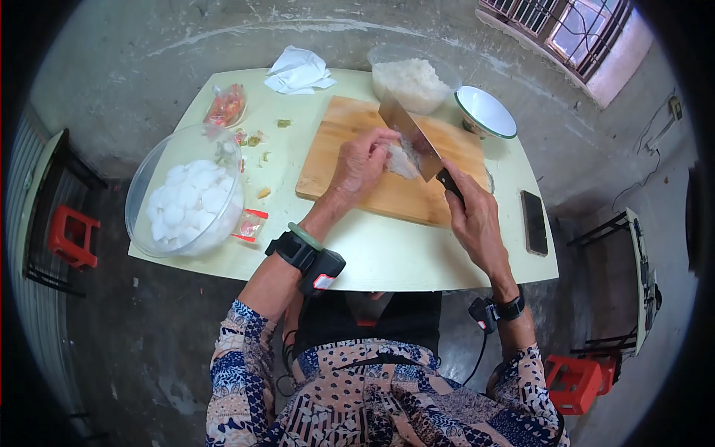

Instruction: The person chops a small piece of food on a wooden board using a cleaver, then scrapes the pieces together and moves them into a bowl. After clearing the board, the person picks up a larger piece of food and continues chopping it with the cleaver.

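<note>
White food [402,160] is pinned on board [328,160] by curled left hand [361,164]. Cleaver [408,135] is clenched in right hand [473,220]. Wristband label [322,281] is unreadable.

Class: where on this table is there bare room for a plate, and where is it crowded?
Bare: the front strip of table between cutting board, glass bowl and phone, though the left forearm crosses it; also the board's left end. Crowded: mid-board, where the left hand holds white food and the right hand the cleaver; the far edge, with tissue, tub and white bowl.
</note>
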The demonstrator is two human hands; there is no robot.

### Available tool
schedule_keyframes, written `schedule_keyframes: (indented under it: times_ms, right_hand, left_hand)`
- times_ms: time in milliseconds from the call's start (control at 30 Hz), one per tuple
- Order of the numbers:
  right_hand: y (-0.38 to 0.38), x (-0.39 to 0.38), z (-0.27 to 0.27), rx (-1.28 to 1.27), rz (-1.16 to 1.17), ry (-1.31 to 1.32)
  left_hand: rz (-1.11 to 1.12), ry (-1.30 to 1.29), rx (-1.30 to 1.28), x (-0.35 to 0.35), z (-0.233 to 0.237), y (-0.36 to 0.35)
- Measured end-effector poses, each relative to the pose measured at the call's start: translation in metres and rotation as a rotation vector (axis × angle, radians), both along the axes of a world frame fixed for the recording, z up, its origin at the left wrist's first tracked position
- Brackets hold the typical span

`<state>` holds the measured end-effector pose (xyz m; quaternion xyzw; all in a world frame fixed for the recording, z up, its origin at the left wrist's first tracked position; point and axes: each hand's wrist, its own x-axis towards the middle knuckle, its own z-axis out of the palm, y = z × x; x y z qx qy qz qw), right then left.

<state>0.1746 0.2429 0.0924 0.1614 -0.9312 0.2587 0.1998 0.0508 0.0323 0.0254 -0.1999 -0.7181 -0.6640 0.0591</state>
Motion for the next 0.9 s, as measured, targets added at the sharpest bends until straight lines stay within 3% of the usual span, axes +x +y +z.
schedule_keyframes:
  times_ms: [67,133,267,367,500,700,767,900]
  right_hand:
    - [0.000,0.001,-0.001,-0.029,-0.016,0.006]
    - [0.003,-0.001,-0.002,0.062,-0.016,-0.061]
    - [0.000,0.002,0.003,0.015,0.028,0.032]
    - [-0.001,0.002,0.002,0.065,0.039,-0.004]
    - [-0.001,0.001,0.002,0.030,0.027,-0.007]
    - [0.008,-0.006,-0.004,0.010,0.021,0.007]
    - [0.007,-0.006,-0.002,-0.036,0.010,0.006]
    - [0.008,-0.005,0.000,-0.030,-0.015,-0.042]
  left_hand:
    - [0.172,0.222,-0.050,-0.001,0.004,-0.005]
    - [0.222,0.205,-0.038,-0.004,0.002,-0.009]
    - [0.331,0.168,-0.014,-0.011,0.000,-0.011]
    - [0.324,0.286,-0.032,-0.011,-0.002,-0.009]
    - [0.280,0.187,-0.126,-0.010,-0.005,-0.010]
    - [0.032,0.149,-0.056,-0.004,-0.012,-0.002]
    - [0.119,0.420,-0.465,0.002,-0.006,-0.003]
    - [0.221,0.658,-0.489,-0.004,-0.022,-0.001]
